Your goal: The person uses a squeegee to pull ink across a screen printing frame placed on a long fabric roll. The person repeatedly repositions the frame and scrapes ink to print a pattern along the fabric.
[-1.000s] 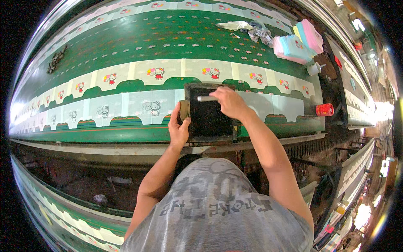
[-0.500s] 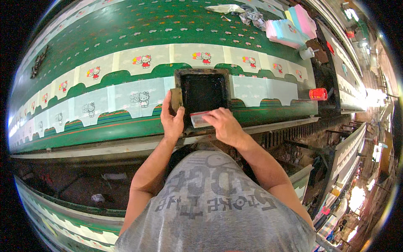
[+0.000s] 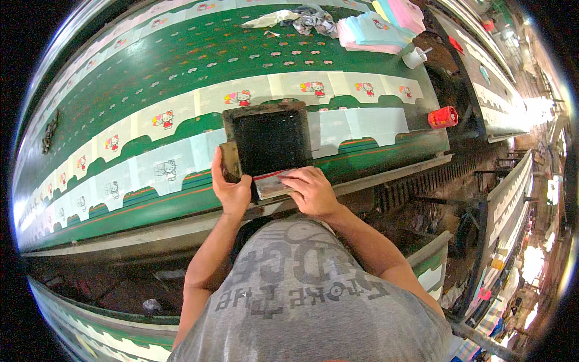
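A dark screen-printing frame (image 3: 265,109) with a black mesh rests over the row of pale cloth pieces nearest me. My left hand (image 3: 232,194) is closed round a worn block on the frame's left side, the thumb at its lower corner. At the near edge of the frame, my right hand (image 3: 316,192) grips a squeegee (image 3: 270,187), a flat pale blade with a red strip along its top. On the left, pale blue cloth pieces (image 3: 137,181) carry a black-outlined cat. Beyond the frame, cream pieces (image 3: 196,99) bear the cat in colour with balloons.
The long green table (image 3: 205,66) ends at a rail (image 3: 392,172) before my body. A red can (image 3: 443,117) and a white cup (image 3: 414,57) stand at its right end. Stacked coloured cloths (image 3: 377,30) and crumpled rags (image 3: 313,21) lie at the far side.
The view has turned, so the table slants more and its things sit further left. My right hand has brought the squeegee left along the frame's near edge, closer to my left hand.
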`<action>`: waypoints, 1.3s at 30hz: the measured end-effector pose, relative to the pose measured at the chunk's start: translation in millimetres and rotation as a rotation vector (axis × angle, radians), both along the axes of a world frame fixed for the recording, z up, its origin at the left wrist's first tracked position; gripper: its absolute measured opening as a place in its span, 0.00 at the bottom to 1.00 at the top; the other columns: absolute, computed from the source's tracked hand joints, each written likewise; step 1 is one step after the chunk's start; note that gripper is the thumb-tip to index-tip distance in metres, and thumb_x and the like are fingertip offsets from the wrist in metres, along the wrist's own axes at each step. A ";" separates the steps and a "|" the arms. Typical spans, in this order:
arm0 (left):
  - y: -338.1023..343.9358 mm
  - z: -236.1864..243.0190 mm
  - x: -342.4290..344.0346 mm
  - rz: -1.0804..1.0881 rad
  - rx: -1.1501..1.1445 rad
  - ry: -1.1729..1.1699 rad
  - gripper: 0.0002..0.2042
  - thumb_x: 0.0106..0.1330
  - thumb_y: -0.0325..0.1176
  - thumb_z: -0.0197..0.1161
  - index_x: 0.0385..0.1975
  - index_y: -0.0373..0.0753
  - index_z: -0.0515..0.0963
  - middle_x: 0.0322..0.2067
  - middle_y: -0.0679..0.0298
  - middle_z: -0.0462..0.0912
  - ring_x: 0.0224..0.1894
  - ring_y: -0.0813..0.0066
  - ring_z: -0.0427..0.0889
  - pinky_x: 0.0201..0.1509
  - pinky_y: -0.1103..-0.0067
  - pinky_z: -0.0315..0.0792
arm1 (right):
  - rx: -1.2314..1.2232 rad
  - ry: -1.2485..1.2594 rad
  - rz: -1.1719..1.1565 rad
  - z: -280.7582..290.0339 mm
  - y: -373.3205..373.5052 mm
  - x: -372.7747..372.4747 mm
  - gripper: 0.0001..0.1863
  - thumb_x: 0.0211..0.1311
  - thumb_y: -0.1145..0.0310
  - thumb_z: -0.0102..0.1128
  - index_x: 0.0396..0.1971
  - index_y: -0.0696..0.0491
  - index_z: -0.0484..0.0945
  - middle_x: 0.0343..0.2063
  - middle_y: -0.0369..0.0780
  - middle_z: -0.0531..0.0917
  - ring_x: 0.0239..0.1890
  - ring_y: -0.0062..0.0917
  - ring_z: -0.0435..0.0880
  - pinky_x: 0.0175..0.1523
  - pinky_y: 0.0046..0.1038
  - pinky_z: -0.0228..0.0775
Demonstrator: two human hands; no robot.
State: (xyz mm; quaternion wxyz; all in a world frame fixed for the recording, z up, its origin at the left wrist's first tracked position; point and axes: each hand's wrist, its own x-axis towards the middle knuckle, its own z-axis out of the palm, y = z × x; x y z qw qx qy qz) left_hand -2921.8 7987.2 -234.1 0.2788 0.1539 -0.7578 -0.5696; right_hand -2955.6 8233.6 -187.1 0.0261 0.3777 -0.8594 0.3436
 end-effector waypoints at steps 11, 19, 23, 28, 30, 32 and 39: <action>152.2 -24.7 -50.1 0.038 0.092 -0.125 0.47 0.53 0.16 0.69 0.83 0.34 0.70 0.73 0.50 0.81 0.75 0.60 0.80 0.80 0.68 0.71 | 0.086 0.058 0.107 -3.4 150.4 -56.1 0.18 0.65 0.73 0.71 0.55 0.52 0.91 0.55 0.41 0.89 0.59 0.42 0.87 0.66 0.47 0.77; 159.9 -22.7 -56.7 0.064 0.199 -0.170 0.49 0.50 0.14 0.69 0.82 0.33 0.71 0.71 0.53 0.81 0.72 0.63 0.82 0.79 0.69 0.73 | 0.317 0.024 0.316 10.0 150.0 -88.1 0.20 0.66 0.72 0.64 0.58 0.54 0.87 0.51 0.43 0.87 0.59 0.42 0.86 0.62 0.44 0.78; 160.0 -25.9 -59.7 0.054 0.270 -0.180 0.49 0.50 0.14 0.69 0.82 0.33 0.70 0.71 0.54 0.81 0.73 0.63 0.81 0.80 0.69 0.73 | 0.376 -0.141 0.371 23.9 147.4 -125.4 0.21 0.64 0.74 0.63 0.57 0.56 0.88 0.49 0.46 0.88 0.57 0.45 0.86 0.63 0.44 0.80; 158.1 -35.2 -58.2 0.037 0.356 -0.145 0.50 0.49 0.13 0.69 0.83 0.32 0.69 0.73 0.54 0.80 0.75 0.63 0.79 0.82 0.69 0.71 | 0.352 -0.147 0.337 33.0 123.6 -177.8 0.20 0.64 0.78 0.60 0.55 0.56 0.89 0.46 0.48 0.88 0.55 0.48 0.87 0.65 0.47 0.80; 158.5 -34.7 -58.3 0.050 0.316 -0.147 0.50 0.49 0.13 0.69 0.83 0.32 0.69 0.74 0.53 0.79 0.76 0.63 0.78 0.83 0.69 0.69 | 0.341 -0.079 0.290 31.4 110.9 -194.3 0.20 0.65 0.80 0.59 0.55 0.56 0.89 0.48 0.48 0.89 0.56 0.48 0.87 0.65 0.48 0.80; 157.7 -32.2 -58.2 0.031 0.334 -0.144 0.49 0.51 0.13 0.69 0.83 0.31 0.68 0.77 0.51 0.76 0.80 0.61 0.75 0.85 0.68 0.67 | 0.291 -0.045 0.241 21.9 98.2 -211.6 0.22 0.65 0.82 0.61 0.58 0.56 0.88 0.50 0.47 0.89 0.57 0.49 0.87 0.65 0.48 0.81; 158.1 -50.2 -52.5 -0.007 0.230 -0.129 0.49 0.57 0.14 0.66 0.86 0.34 0.64 0.77 0.50 0.75 0.79 0.59 0.74 0.84 0.67 0.68 | 0.352 -0.015 0.127 -1.2 92.4 -204.6 0.24 0.68 0.80 0.60 0.62 0.53 0.88 0.51 0.47 0.88 0.57 0.50 0.85 0.65 0.50 0.79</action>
